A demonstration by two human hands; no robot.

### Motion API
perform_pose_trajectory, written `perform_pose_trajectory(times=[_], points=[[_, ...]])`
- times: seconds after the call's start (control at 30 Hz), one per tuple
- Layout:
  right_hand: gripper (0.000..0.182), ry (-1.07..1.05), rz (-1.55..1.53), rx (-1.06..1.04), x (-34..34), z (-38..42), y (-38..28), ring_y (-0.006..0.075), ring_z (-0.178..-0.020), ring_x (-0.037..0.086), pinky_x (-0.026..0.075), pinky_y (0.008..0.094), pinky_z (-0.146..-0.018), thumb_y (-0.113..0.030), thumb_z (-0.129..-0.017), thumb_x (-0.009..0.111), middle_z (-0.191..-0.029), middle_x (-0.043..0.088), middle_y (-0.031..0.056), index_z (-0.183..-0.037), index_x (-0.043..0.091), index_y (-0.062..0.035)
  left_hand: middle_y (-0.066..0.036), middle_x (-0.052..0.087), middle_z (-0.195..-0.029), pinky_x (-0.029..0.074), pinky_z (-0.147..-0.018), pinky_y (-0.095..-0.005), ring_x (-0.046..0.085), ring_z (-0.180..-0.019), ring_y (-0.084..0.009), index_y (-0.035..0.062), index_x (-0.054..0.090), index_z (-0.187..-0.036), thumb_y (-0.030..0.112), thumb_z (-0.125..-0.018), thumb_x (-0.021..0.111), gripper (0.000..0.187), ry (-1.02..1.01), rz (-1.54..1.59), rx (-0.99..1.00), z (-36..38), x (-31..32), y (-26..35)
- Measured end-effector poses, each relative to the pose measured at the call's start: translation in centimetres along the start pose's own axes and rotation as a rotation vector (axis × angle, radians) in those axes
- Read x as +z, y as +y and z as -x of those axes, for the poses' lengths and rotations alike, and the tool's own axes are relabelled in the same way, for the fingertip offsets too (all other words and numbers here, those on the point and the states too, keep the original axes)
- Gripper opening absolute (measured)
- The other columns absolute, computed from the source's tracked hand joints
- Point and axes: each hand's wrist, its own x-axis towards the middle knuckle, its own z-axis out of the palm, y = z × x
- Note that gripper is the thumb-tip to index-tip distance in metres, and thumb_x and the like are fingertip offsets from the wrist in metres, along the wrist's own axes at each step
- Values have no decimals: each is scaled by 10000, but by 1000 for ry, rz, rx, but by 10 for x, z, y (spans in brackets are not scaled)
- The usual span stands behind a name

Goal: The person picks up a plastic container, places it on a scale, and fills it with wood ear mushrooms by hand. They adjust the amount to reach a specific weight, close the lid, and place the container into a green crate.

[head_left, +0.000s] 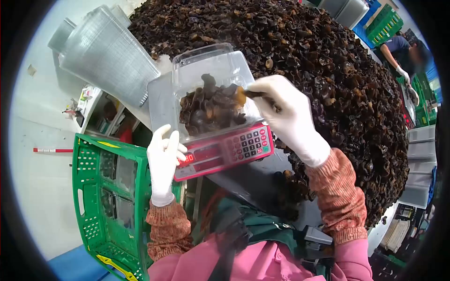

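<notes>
A clear plastic clamshell tray (187, 68), its lid raised, sits on a red digital scale (225, 152) and holds a heap of dark brown wood ear mushrooms (213, 107). My right hand (283, 110), in a white glove, is closed on a few wood ear pieces (269, 100) at the tray's right side. Fingers apart and with nothing in them, my gloved left hand (164, 157) is at the scale's front left corner. Its fingertips partly cover the lit red display (186, 159), so I cannot read the whole number.
Behind and right of the scale rises a large pile of wood ears (323, 84). Nested clear trays (108, 56) lean at the back left. A green crate (89, 187) with packed clear boxes stands left. At the far right, another person (398, 51) in white gloves works beside green crates.
</notes>
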Motion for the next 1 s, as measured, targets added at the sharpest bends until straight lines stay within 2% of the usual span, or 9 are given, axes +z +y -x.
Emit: perform_pose_trajectory(times=[0.07,0.17,0.33,0.5,0.53,0.6,0.7,0.83,1.0], points=[[163,-241,-34,53,15,-20,22,261,-823,693,557,336,-763,-118,-907,677,-898,693,102,-1038,723,-32,-70,711,-750,409,-482,-199,611,-546,-68,-5,599,-1273,222,-1057,608,313,-12,-44,-58,-3,-1,-2],[225,-117,-435,516,17,-54,52,112,-813,656,546,282,-750,-185,-964,642,-897,716,38,-1058,733,-3,-92,713,-750,410,-472,-200,635,-557,-80,-3,632,-1144,249,-1070,576,269,-81,73,-186,-4,-1,5],[540,-91,-773,893,45,-79,119,270,-1204,640,540,349,-1009,-346,-1068,556,-1380,605,236,-1429,481,48,-127,704,-795,402,-468,-192,620,-541,-116,-14,621,-1080,277,-1079,505,314,-246,328,-180,3,1,0],[569,-24,-1268,565,45,-80,111,289,-1280,585,335,441,-1182,-426,-1094,439,-1401,611,180,-1442,501,19,-145,691,-794,425,-480,-203,632,-565,-135,-27,611,-1059,312,-1092,437,382,-291,385,-244,-4,-4,-5],[433,-165,-1201,427,26,-73,106,191,-1227,599,406,368,-1112,-381,-1048,570,-1233,711,109,-1305,609,-34,-146,689,-794,430,-483,-206,636,-573,-136,-29,610,-1061,315,-1094,426,392,-302,420,-300,-7,-7,-8],[472,-345,-430,492,-8,-59,58,148,-1065,658,489,333,-1002,-403,-998,659,-1131,739,95,-1265,627,-16,-146,690,-801,433,-487,-206,641,-583,-138,-32,609,-1076,308,-1094,408,396,-390,564,-364,-10,-12,2],[422,-413,-245,589,-10,-6,42,130,-813,671,562,299,-755,-333,-939,766,-959,718,82,-1146,656,17,-143,693,-813,433,-490,-205,643,-591,-137,-41,610,-1102,288,-1084,419,381,-363,451,-296,-4,-7,7],[329,-397,-693,959,-5,28,41,147,-810,694,569,268,-707,-335,-986,707,-942,701,65,-1073,654,-22,-126,696,-820,425,-498,-205,635,-605,-125,-57,612,-1115,266,-1056,486,352,-319,360,-264,-5,-6,-12],[285,-340,-736,925,7,33,32,115,-782,670,565,272,-718,-244,-972,703,-957,696,56,-1116,641,-6,-135,711,-824,427,-492,-211,651,-619,-148,-75,623,-1106,281,-1035,564,367,-302,699,-358,-13,-5,-13]])
